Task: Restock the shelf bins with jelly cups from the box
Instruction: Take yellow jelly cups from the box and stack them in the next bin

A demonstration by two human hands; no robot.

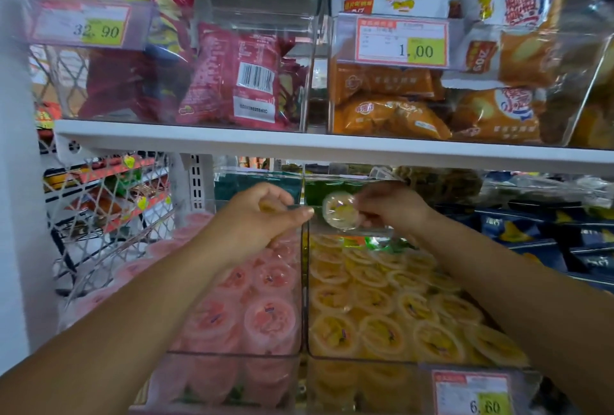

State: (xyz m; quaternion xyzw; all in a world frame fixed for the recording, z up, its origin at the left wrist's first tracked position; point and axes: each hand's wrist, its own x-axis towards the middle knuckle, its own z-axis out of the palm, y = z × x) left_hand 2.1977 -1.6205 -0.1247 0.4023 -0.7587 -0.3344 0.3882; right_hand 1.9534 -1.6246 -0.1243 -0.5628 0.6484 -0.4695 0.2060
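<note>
The right hand [392, 210] pinches 1 yellow jelly cup [339, 210] at its edge. Its grip is clenched on the cup, which it holds lid toward the camera above the back of the right bin [365, 360]. That clear bin is packed with yellow cups [375, 298]. The left hand [255, 217] hovers just beside it over the left bin [232, 354] of pink cups [269, 318]. Its fingers are curled round a small yellow item [265, 207] that is too hidden to identify. A price tag [471, 394] reading 6.60 sits on the right bin's front. A white shelf [299, 142] above carries snack bags.
</note>
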